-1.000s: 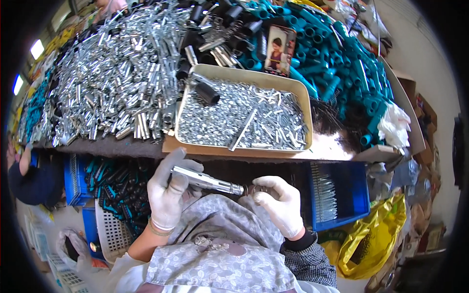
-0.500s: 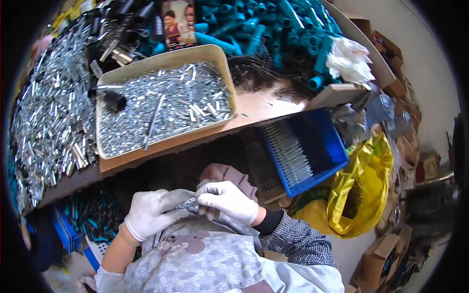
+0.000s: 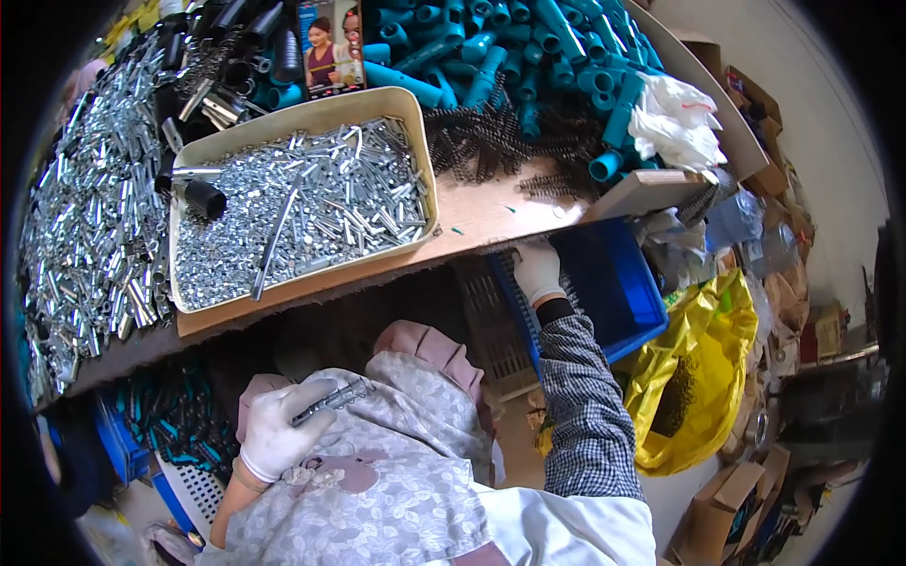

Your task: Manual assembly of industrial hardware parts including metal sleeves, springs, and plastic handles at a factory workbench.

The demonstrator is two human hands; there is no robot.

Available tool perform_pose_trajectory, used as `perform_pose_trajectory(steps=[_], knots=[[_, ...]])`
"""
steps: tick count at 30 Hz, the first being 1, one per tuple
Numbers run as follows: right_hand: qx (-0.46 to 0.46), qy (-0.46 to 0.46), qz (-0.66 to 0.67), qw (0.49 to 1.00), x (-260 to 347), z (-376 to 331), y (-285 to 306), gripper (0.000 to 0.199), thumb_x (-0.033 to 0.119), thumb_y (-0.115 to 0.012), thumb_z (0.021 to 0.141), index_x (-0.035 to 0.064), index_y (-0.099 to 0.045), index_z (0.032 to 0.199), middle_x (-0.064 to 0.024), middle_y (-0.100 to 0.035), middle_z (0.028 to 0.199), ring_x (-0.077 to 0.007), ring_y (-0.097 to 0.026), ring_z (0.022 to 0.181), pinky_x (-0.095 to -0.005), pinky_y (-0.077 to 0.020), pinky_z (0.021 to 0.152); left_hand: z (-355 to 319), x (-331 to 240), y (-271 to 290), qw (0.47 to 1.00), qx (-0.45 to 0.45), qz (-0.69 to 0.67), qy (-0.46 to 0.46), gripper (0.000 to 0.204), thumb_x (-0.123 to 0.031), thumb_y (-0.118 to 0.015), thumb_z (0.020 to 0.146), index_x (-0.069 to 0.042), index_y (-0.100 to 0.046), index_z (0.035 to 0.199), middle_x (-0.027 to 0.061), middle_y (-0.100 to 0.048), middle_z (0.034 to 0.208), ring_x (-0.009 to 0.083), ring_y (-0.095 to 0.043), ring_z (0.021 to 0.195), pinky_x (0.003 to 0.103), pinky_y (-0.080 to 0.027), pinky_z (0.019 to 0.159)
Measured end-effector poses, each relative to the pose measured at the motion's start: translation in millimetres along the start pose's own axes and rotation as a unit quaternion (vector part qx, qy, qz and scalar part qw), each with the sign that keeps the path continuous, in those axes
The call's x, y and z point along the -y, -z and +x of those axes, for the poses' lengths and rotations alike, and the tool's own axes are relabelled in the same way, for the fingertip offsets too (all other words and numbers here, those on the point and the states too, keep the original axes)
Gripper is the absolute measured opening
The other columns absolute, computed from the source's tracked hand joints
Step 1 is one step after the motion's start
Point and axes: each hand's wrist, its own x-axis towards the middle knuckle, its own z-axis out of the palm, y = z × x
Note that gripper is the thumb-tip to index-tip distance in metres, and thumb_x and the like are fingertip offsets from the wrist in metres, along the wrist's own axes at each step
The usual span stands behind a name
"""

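My left hand [image 3: 281, 429], in a white glove, is closed around several slim silver metal rods [image 3: 332, 400] above my lap. Their ends stick out past the fingers to the right. At the right, my white-gloved right hand [image 3: 538, 271] reaches into the far left part of a blue bin [image 3: 645, 330] below the table edge. Its fingers curl downward, and what they hold, if anything, is hidden. Beside and under this hand lie rows of slim silver rods [image 3: 570, 292], partly covered by the hand and sleeve.
A cream tray [image 3: 429, 170] of small metal pieces stands on the table [image 3: 491, 209], left of dark springs [image 3: 481, 141]. Teal tubes [image 3: 486, 75] pile up behind. Loose metal parts [image 3: 85, 217] heap at the left. A yellow bag [image 3: 722, 377] is right of the bin.
My right hand has left my left hand and moved forward and right into the blue bin. My left hand keeps hold of the rods and has dropped slightly toward my lap.
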Motion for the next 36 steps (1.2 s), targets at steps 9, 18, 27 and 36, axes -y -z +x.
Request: perform_pose_trajectory(steps=[9, 18, 27, 36], knots=[[0.130, -0.014, -0.161, 0.978, -22.5, 16.6, -30.5, 0.038, 0.014, -0.053, 0.089, 0.0051, -0.065, 0.123, -0.0198, -0.064, 0.126, -0.0352, -0.061, 0.117, -0.0471, -0.0480, 0.098, -11.0, 4.4, 2.2, 0.999, -0.042, -0.016, 0.007, 0.029, -0.005, -0.076, 0.075, 0.000, -0.072, 0.103, 0.0169, -0.070, 0.086, 0.0304, -0.069, 0.075, 0.035, -0.053, 0.067], [0.019, -0.208, 0.300, 0.931, 30.7, -12.6, 74.6, 0.017, 0.013, -0.066, 0.086, -0.0034, -0.062, 0.092, -0.0131, -0.067, 0.076, -0.0242, -0.066, 0.068, -0.0369, -0.0558, 0.067, -13.9, 2.0, 14.8, 0.990, -0.068, -0.064, 0.107, 0.033, -0.006, -0.073, 0.078, 0.002, -0.070, 0.109, 0.0176, -0.073, 0.098, 0.0275, -0.072, 0.088, 0.034, -0.055, 0.079], [0.271, -0.169, 0.878, 0.357, 256.9, -76.6, 113.9, 0.017, 0.000, -0.064, 0.091, 0.0014, -0.055, 0.106, -0.0209, -0.065, 0.116, -0.0270, -0.069, 0.100, -0.0378, -0.0583, 0.086, -11.1, 1.2, 5.7, 0.978, -0.078, -0.146, 0.124, 0.051, -0.012, -0.078, 0.078, -0.002, -0.062, 0.126, 0.0186, -0.067, 0.118, 0.0312, -0.068, 0.106, 0.035, -0.052, 0.091], [0.387, -0.137, 0.730, 0.547, 324.0, -53.2, 140.8, 0.030, -0.002, -0.064, 0.091, -0.0080, -0.059, 0.120, -0.0198, -0.072, 0.105, -0.0236, -0.073, 0.089, -0.0335, -0.0614, 0.079, -52.4, 15.2, 44.5, 0.929, -0.268, -0.180, 0.183, 0.039, -0.010, -0.072, 0.082, 0.003, -0.066, 0.118, 0.0147, -0.071, 0.105, 0.0180, -0.069, 0.091, 0.030, -0.053, 0.083]])
